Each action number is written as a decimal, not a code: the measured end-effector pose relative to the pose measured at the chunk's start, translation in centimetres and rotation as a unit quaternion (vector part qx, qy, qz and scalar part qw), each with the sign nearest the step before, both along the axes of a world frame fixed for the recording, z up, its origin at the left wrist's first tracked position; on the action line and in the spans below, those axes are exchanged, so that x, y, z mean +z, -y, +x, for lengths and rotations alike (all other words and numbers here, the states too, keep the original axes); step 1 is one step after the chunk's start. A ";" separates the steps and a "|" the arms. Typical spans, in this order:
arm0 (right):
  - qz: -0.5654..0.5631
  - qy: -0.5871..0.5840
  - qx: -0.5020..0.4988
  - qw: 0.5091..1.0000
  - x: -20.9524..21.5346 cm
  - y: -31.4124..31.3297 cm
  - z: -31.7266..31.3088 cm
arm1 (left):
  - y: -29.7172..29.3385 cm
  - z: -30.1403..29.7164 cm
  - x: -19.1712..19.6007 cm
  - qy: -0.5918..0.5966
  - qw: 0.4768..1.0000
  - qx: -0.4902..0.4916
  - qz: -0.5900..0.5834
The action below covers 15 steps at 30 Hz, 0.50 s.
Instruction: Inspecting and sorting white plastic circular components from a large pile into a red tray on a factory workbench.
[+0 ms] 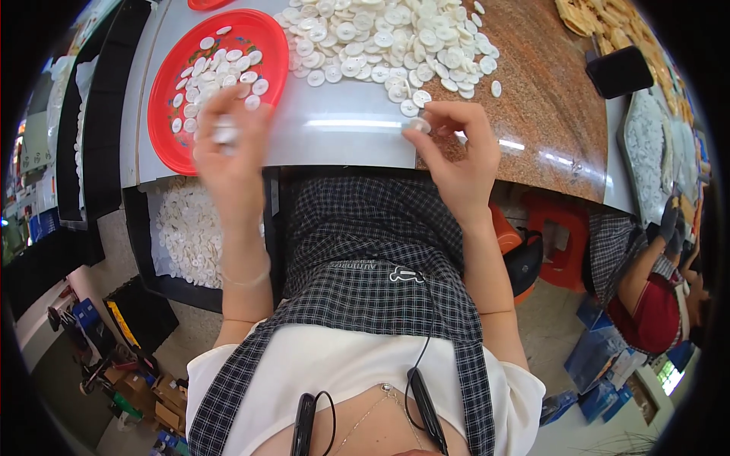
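Observation:
My right hand (465, 140) pinches a white round disc (419, 125) between thumb and forefinger, just over the near edge of the disc pile. That pile of white discs (380, 38) spreads across the far middle of the table; each disc has a small mark at its centre. Over the right part of a red plate (161, 99) is my left hand (232, 140), smeared by motion, its fingers curled. A blurred white piece (225, 131) shows within those fingers, apparently a disc. Many similar discs (220, 72) lie loose on the plate.
A black-rimmed bin of white discs (186, 235) stands below the table's front edge at left. The tabletop is part grey metal, part brown speckled stone (547, 99). A black phone-like device (620, 72) sits at far right. Another person (646, 296) works beyond a red stool (559, 235).

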State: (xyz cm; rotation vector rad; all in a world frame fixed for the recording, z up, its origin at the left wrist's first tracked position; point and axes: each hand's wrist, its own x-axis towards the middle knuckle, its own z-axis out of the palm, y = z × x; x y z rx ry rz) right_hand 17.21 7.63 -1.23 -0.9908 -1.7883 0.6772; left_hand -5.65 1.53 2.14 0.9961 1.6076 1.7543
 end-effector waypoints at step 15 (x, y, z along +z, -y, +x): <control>0.131 -0.029 0.078 0.988 1.1 1.1 -1.4 | 1.3 4.4 -2.2 0.201 0.920 -0.319 -0.111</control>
